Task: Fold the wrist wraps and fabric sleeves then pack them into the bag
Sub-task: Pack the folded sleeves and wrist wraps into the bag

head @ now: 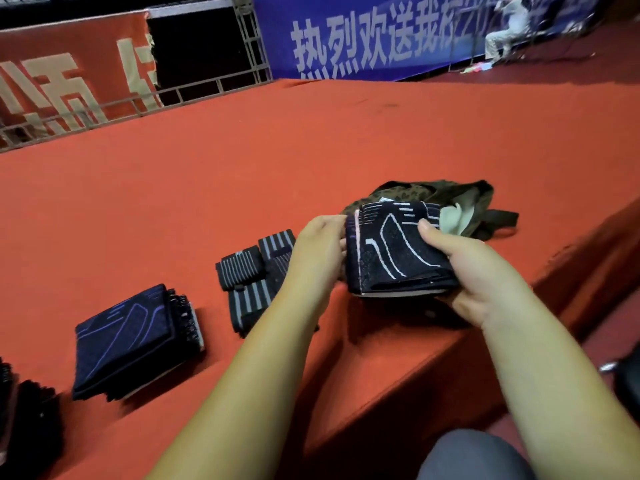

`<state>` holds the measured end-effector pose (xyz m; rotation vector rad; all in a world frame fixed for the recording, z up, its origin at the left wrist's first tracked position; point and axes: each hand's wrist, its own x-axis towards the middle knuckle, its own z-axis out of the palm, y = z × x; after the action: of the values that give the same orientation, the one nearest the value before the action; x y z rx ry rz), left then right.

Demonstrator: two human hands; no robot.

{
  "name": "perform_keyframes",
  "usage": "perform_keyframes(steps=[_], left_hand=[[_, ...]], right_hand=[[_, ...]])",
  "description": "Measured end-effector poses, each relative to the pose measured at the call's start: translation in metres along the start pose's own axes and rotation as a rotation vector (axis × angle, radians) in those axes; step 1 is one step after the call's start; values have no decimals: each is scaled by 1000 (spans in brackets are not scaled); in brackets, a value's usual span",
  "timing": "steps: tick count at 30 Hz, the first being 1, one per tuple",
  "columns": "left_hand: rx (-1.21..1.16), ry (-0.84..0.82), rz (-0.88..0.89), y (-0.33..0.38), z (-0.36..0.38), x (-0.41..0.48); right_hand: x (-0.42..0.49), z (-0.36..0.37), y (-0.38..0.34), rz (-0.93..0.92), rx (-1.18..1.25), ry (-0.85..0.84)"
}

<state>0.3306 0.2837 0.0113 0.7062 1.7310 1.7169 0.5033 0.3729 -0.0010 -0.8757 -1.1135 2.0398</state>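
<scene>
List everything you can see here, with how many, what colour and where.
carpet: one, red, covering the platform
bag: one, olive camouflage, on the carpet
held sleeve: one, navy with pale lines, folded, lifted before the bag
sleeve stack: one, navy with purple lines, on the carpet, left
wrist wraps: count unclear, black with grey stripes, between stack and held sleeve
red banner: one, back left
blue banner: one, white characters, back
left hand: one, holds the held sleeve's left edge
right hand: one, grips its right side, thumb on top
</scene>
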Motion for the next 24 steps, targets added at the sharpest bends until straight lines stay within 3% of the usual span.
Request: perform_keyframes(steps=[4, 7, 9, 13, 17, 24], left_hand=[[630, 18, 248, -13, 40, 26], [1097, 8, 225, -13, 64, 33], [1253, 11, 201, -10, 68, 38], [1168, 49, 171, 2, 57, 54], [827, 139, 195, 23, 43, 65], [550, 165, 147, 60, 30, 72]], right_hand=[[18, -48, -34, -103, -11, 123], [31, -72, -56, -162, 7, 206], [37, -79, -67, -185, 37, 193], [50, -78, -79, -197, 71, 121], [71, -62, -74, -211, 14, 61], [108, -24, -38, -377, -252, -48]])
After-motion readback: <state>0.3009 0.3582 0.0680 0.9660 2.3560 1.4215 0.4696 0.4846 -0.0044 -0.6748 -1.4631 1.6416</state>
